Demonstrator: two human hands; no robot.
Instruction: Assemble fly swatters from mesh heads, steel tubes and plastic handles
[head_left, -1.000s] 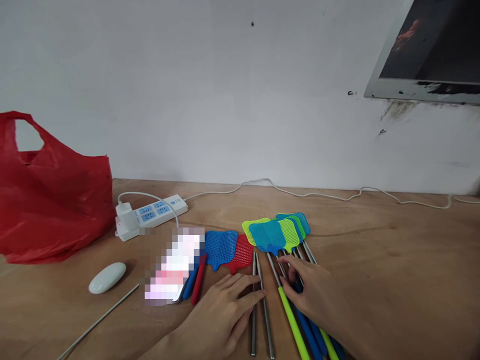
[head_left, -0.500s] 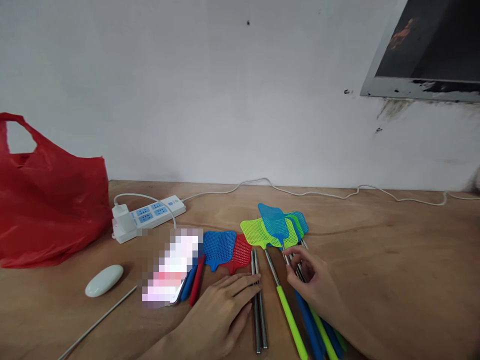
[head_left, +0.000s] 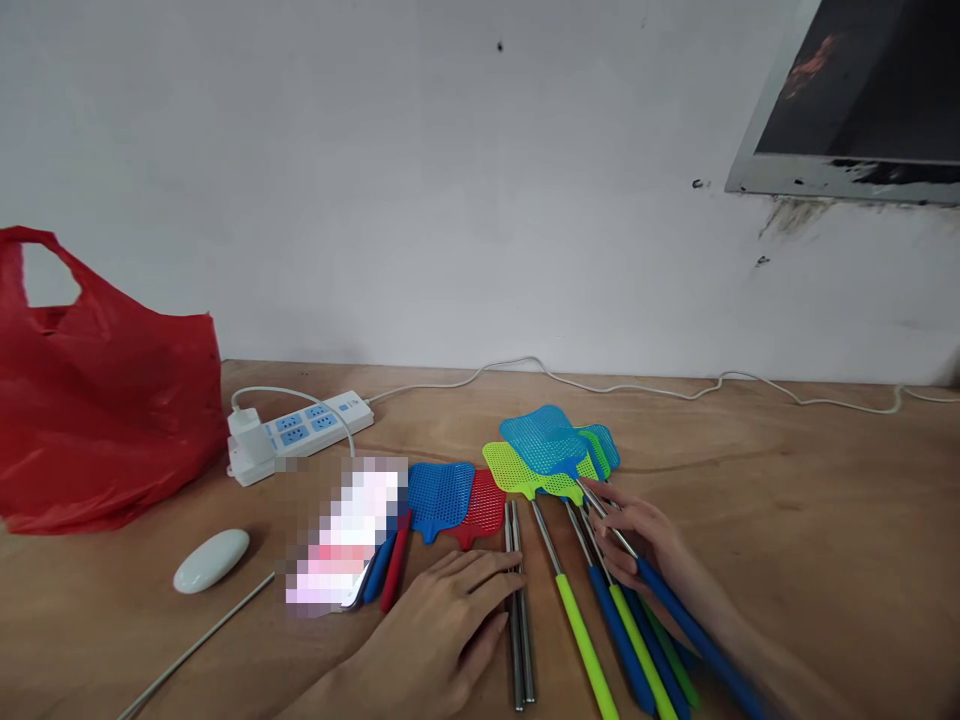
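A blue fly swatter [head_left: 541, 437] slants above the pile, and my right hand [head_left: 646, 545] is closed around its metal shaft. Beneath its head lie a yellow-green fly swatter [head_left: 510, 468] and several others with blue, yellow-green and green handles. My left hand [head_left: 450, 620] rests on the table, fingers stretched out, their tips touching two thin metal rods [head_left: 516, 630] that lie side by side. Beyond that hand are a blue swatter head [head_left: 440, 495] and a red swatter head [head_left: 484, 505], partly overlapping. Blue and red handles [head_left: 395, 562] lie beside the phone.
A blurred, lit phone [head_left: 345, 545] sits left of the swatters. Behind it stands a white power strip [head_left: 315, 425] with a plugged-in charger and trailing cable. A red plastic bag [head_left: 112, 410] and a white mouse-shaped object [head_left: 211, 560] are further left. The wall is behind.
My right hand has shifted right, tilting the blue swatter over so its head lies further left and its handle shows along my forearm. The left hand stays in place on the rods.
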